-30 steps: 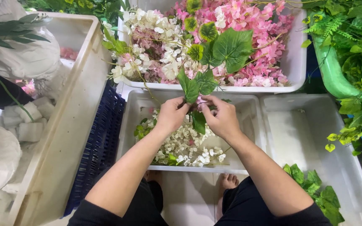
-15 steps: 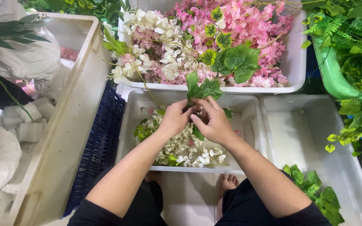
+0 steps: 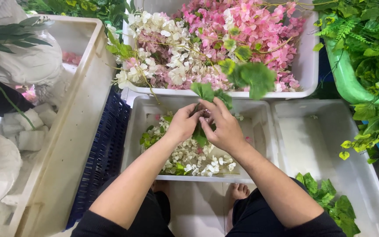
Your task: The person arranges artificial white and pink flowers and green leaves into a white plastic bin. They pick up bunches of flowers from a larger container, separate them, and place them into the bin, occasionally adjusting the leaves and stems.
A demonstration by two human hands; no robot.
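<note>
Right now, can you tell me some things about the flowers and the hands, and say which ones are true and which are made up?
1. Both hands, left hand and right hand, hold a green leafy sprig. True.
2. The far tray holds blue flowers. False: pink and white ones.
3. The tray under the hands holds small white blossoms. True.
4. The tray on the right is full of pink petals. False: only a few green leaves.

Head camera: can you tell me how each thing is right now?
Left hand: pinching the leafy sprig.
Right hand: pinching it too.
Leafy sprig: held above the middle tray.
Middle tray: partly filled with white blossoms.
Back tray: heaped with pink and white flowers.
Right tray: few leaves inside.
</note>
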